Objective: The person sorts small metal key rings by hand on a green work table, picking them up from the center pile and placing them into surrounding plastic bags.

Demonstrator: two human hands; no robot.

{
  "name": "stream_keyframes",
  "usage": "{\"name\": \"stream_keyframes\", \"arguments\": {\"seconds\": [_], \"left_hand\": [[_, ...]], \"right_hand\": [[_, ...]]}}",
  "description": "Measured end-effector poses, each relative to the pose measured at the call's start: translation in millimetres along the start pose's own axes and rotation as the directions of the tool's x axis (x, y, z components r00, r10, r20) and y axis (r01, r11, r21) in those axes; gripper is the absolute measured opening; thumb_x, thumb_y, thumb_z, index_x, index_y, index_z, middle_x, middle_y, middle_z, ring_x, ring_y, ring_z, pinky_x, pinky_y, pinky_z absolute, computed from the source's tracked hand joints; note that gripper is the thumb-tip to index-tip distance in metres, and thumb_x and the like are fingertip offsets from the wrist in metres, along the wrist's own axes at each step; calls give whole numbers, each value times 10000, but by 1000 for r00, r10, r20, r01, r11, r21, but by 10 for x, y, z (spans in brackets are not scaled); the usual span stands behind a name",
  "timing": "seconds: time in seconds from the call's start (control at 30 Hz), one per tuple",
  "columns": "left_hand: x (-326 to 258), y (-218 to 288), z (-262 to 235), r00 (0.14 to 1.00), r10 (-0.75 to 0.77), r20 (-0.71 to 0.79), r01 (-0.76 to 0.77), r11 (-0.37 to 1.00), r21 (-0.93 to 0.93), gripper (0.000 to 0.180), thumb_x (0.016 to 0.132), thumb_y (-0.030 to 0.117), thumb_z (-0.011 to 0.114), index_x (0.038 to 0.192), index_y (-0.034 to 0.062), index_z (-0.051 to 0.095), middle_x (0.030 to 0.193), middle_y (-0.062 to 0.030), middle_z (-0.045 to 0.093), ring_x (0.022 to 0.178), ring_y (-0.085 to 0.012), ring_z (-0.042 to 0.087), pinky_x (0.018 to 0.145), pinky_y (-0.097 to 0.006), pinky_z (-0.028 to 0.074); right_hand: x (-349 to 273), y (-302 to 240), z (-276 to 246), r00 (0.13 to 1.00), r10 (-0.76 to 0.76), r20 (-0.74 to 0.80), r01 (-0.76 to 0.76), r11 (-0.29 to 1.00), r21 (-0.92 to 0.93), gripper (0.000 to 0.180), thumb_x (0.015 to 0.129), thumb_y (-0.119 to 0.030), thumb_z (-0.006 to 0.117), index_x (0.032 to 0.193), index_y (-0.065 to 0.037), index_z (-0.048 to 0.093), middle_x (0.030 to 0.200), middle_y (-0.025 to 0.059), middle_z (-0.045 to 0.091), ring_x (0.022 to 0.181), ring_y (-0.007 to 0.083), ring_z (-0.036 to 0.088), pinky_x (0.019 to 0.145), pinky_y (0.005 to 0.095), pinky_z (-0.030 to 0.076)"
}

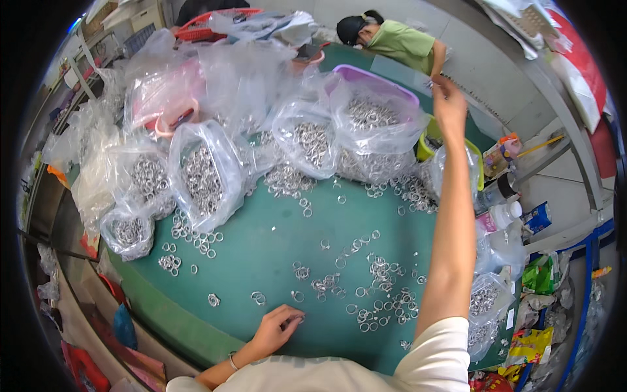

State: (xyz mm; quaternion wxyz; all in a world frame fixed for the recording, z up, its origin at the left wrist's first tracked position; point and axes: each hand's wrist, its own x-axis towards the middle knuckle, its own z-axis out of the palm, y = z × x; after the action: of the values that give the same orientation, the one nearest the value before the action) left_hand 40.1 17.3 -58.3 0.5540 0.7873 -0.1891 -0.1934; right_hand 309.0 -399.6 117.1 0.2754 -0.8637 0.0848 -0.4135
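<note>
My left hand (pixel 277 328) rests on the green table (pixel 261 248) near its front edge, fingers curled, fingertips pinching a small metal ring (pixel 298 319) that lies on the surface. Loose metal rings (pixel 382 297) are scattered to its right and ahead of it. My right arm stretches far across the table. My right hand (pixel 449 104) is raised above the far right side, fingers pinched together on what looks like a small ring. It hovers beside a purple basin (pixel 379 81) lined with a clear bag of rings.
Several clear plastic bags of rings (pixel 202 176) crowd the left and back of the table. A yellow-green tub (pixel 428 140) and plastic bottles (pixel 503 212) stand at the right. A person in a green shirt (pixel 401 42) sits at the far side. Red basket (pixel 202 29) at back.
</note>
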Motion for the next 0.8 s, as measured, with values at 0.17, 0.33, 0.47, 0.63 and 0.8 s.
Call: {"name": "stream_keyframes", "arguments": {"seconds": [0.17, 0.33, 0.47, 0.63, 0.8], "left_hand": [[57, 29, -21, 997, 64, 42, -65, 998, 27, 118, 838, -20, 610, 950, 1, 638, 876, -108, 607, 652, -198, 584, 573, -266, 474], [73, 112, 85, 996, 72, 54, -75, 996, 45, 137, 827, -41, 613, 957, -5, 635, 864, -104, 607, 637, -196, 581, 556, -267, 473], [108, 167, 171, 990, 105, 96, -115, 988, 107, 136, 830, -43, 611, 958, -2, 636, 858, -103, 607, 634, -195, 583, 542, -270, 471], [88, 160, 248, 985, 168, 42, -172, 975, 138, 147, 832, -49, 606, 969, -2, 629, 870, -108, 605, 642, -191, 580, 553, -268, 470], [11, 135, 254, 989, 149, -2, -147, 982, 115, 168, 831, -61, 598, 985, 2, 626, 874, -102, 605, 646, -178, 573, 565, -267, 465]], "right_hand": [[-1223, -481, -721, 992, -38, 121, 22, 991, 130, 199, 890, -91, 552, 1036, 2, 651, 989, 92, 679, 858, 162, 614, 789, 279, 462], [-3114, -527, -1252, 772, 271, 575, 33, 887, -461, 538, 832, -336, 650, 1253, -29, 516, 1262, 206, 513, 1204, 364, 444, 1004, 484, 319], [-3911, -761, -1007, 708, 360, 607, -59, 888, -457, 718, 823, -401, 641, 1375, -23, 378, 1425, 251, 315, 1336, 450, 251, 1062, 604, 185], [-4104, -1129, -852, 661, 44, 749, 44, 994, -97, 583, 825, -295, 659, 1310, -39, 462, 1406, 193, 363, 1344, 376, 281, 1069, 597, 187], [-4161, -880, -1104, 849, 133, 512, -162, 987, 13, 269, 805, -128, 664, 1056, -37, 633, 1177, 99, 557, 1114, 282, 485, 947, 437, 350]]}}
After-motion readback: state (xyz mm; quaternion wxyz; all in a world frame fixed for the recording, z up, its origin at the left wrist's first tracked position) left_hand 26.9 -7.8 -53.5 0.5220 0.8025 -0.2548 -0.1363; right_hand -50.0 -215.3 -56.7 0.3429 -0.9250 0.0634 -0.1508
